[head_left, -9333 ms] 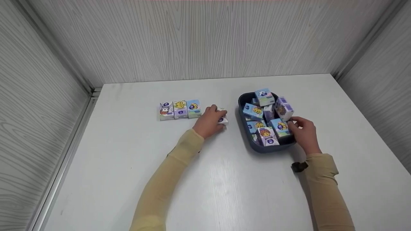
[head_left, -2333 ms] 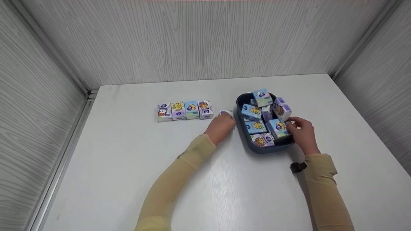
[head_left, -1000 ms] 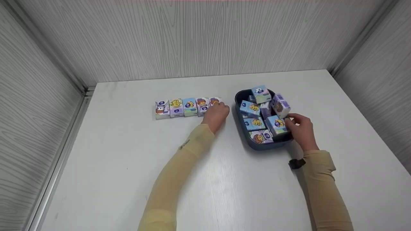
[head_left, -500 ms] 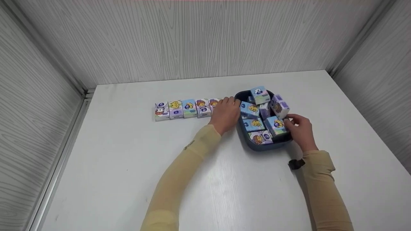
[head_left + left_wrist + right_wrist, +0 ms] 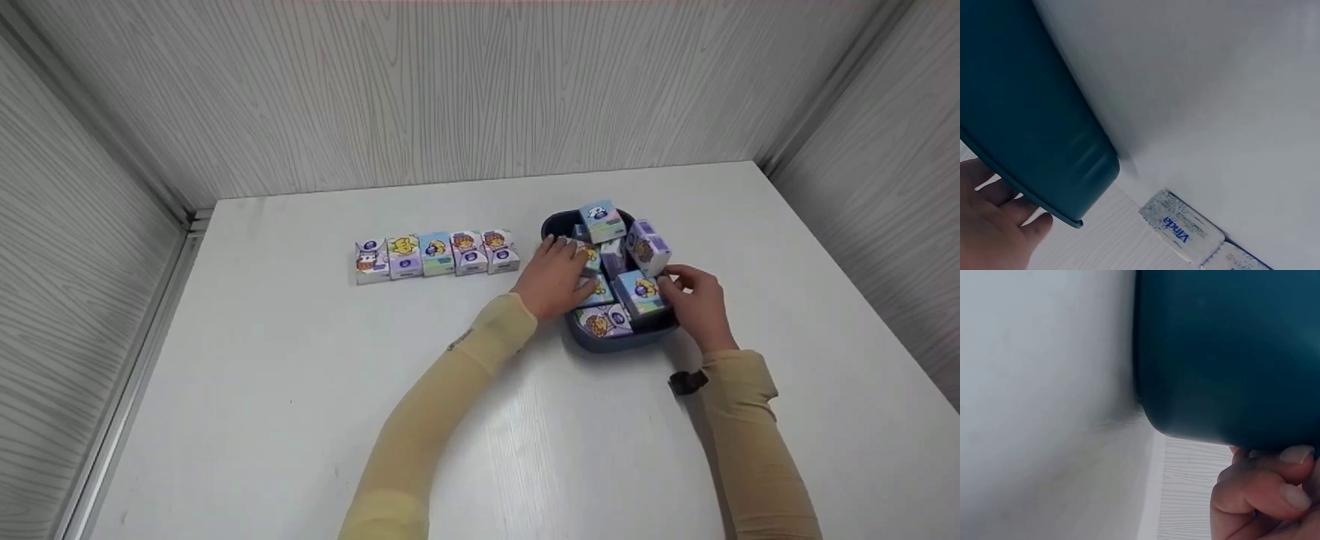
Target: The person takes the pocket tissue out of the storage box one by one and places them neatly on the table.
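In the head view my left hand (image 5: 553, 279) reaches over the left rim of a dark blue basket (image 5: 611, 343), its spread fingers over a light blue pack (image 5: 591, 259); whether it grips the pack cannot be told. My right hand (image 5: 697, 304) holds the basket's right rim, thumb and fingers curled at the edge beside another blue pack (image 5: 640, 291). In the left wrist view the left hand (image 5: 999, 219) lies past the rim of the teal-looking basket (image 5: 1033, 107). The right wrist view has the right hand (image 5: 1269, 495) bent at the basket wall (image 5: 1213, 354).
Left of the basket, several small packs (image 5: 437, 253) lie side by side in a row on the white table (image 5: 262, 360). Purple (image 5: 647, 247) and blue-white (image 5: 600, 220) packs are heaped in the basket. Grey wood-patterned panels (image 5: 480, 90) stand behind and at both sides.
A fourth and a fifth pack have joined the row from the right. My left hand has left the row and moved right, over the basket. The right hand stays at the rim.
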Tool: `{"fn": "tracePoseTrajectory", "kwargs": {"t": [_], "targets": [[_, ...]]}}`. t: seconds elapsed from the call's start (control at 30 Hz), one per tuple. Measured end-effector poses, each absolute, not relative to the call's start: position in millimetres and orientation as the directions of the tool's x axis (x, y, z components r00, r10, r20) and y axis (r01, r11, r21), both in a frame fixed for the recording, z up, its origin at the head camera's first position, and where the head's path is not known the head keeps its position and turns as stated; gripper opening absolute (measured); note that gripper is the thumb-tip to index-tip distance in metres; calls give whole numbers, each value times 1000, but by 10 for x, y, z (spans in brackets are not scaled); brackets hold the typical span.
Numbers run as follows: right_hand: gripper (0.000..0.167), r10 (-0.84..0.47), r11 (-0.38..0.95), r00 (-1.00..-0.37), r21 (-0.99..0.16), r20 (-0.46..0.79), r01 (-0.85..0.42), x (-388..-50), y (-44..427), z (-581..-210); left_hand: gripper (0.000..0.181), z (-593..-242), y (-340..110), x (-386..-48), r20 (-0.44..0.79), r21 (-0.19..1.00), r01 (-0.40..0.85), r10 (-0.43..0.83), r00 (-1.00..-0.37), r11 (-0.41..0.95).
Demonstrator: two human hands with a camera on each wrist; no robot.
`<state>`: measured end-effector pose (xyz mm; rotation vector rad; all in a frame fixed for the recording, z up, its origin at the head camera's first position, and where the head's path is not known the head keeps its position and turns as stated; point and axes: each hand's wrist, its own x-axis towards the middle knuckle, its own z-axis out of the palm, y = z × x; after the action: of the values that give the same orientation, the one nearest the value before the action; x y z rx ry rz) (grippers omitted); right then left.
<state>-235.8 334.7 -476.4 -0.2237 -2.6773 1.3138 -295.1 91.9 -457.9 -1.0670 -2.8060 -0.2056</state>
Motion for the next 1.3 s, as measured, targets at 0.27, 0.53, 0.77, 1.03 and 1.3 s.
{"fn": "tracePoseTrajectory", "kwargs": {"t": [0.27, 0.53, 0.77, 1.03, 1.3], "targets": [[38, 204, 595, -977, -800, 55, 79, -2389, 3370, -4746, 46, -4465, 973, -2870, 113, 89, 677, 668, -735, 730], [38, 201, 590, -978, -803, 49, 81, -2394, 3357, -4761, 57, -4427, 1060, -2796, 42, 174, 634, 638, -769, 753], [35, 183, 599, -977, -800, 110, 22, -2391, 3339, -4769, 44, -4446, 1133, -2734, 56, 141, 625, 625, -779, 768], [36, 190, 597, -978, -801, 81, 50, -2381, 3337, -4766, 37, -4463, 1133, -2665, 116, 83, 670, 660, -742, 738], [40, 201, 571, -980, -812, -7, 123, -2362, 3349, -4741, 37, -4428, 1047, -2581, 259, -21, 688, 668, -697, 725]]}}
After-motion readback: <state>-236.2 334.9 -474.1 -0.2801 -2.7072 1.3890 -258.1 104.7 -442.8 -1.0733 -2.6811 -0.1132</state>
